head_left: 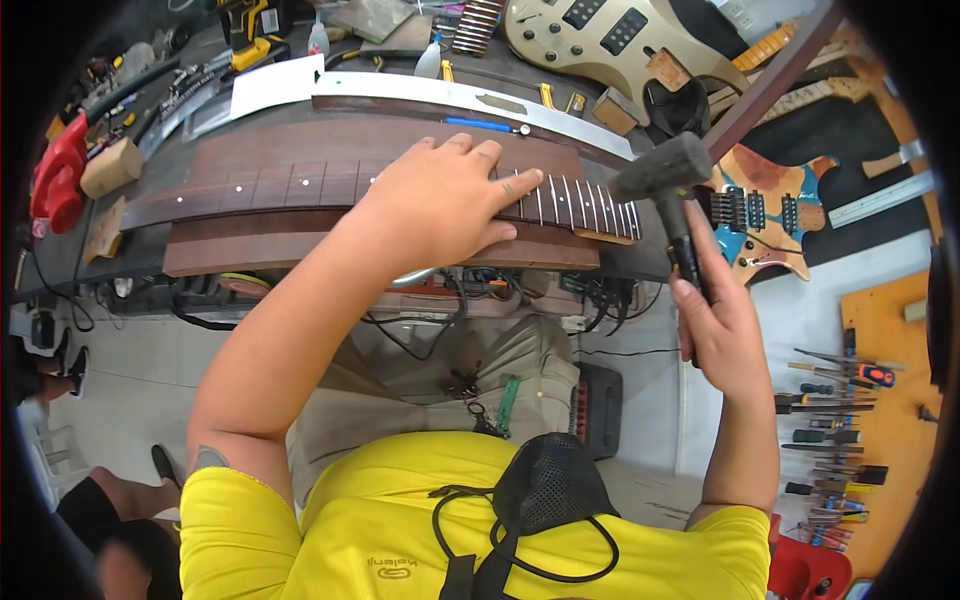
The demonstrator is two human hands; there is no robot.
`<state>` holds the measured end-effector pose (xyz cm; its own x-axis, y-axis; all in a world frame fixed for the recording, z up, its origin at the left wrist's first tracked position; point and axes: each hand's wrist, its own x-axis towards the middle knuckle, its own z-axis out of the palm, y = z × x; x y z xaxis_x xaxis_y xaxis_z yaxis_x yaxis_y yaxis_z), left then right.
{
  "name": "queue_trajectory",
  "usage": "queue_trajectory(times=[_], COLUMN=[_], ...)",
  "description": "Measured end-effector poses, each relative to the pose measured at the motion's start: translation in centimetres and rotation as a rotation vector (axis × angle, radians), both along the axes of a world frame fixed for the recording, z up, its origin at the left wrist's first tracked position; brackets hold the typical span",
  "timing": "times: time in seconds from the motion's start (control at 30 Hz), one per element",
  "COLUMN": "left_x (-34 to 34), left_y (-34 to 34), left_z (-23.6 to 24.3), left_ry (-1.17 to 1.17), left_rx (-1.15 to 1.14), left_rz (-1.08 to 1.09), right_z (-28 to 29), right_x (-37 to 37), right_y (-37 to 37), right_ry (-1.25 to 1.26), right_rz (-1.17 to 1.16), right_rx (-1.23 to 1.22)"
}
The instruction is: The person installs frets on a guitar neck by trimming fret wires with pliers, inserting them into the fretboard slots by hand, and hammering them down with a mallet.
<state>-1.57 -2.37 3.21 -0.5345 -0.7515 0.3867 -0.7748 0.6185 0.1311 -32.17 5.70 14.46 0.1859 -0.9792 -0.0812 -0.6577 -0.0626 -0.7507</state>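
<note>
A dark guitar fretboard (pixel 270 185) lies lengthwise on a brown wooden board (pixel 380 252). Bright metal frets cross its right end; thin lines and pale dots mark the left part. My left hand (pixel 430 195) rests on the fretboard with its fingers spread, the index finger and thumb beside the frets. What lies under the palm is hidden. Raised over the fretboard's right end is a black-headed mallet (pixel 662 168), its head apart from the frets. My right hand (pixel 715 325) is wrapped round its dark handle.
Behind the fretboard lie a long metal straightedge (pixel 400 88) and a blue pen (pixel 478 125). A gold guitar body (pixel 600 45) is at the back, a blue-and-wood guitar (pixel 765 215) at right. Several hand tools (pixel 830 435) hang lower right. A red tool (pixel 60 180) and wooden block (pixel 112 168) sit left.
</note>
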Motion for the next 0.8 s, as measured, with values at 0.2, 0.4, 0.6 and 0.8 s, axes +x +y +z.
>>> queue_trajectory(times=[0.2, 0.4, 0.6, 0.8], left_x=[-0.6, -0.8, -0.7, -0.8], left_y=[0.3, -0.2, -0.3, -0.2], left_z=[-1.1, -2.0, -2.1, -2.1], left_ry=[-0.088, -0.002, -0.031, -0.039], left_rx=[-0.097, -0.176, -0.176, -0.136], left_rz=[0.090, 0.059, 0.070, 0.086], right_z=[-0.5, -1.5, -4.0, -2.6], right_x=[2.6, 2.7, 2.4, 3.4], right_y=[-1.2, -0.9, -0.1, 0.1], right_ry=[0.308, 0.400, 0.169, 0.172], right_rz=[0.147, 0.200, 0.081, -0.020], right_rx=[-0.058, -0.075, -0.194, -0.124])
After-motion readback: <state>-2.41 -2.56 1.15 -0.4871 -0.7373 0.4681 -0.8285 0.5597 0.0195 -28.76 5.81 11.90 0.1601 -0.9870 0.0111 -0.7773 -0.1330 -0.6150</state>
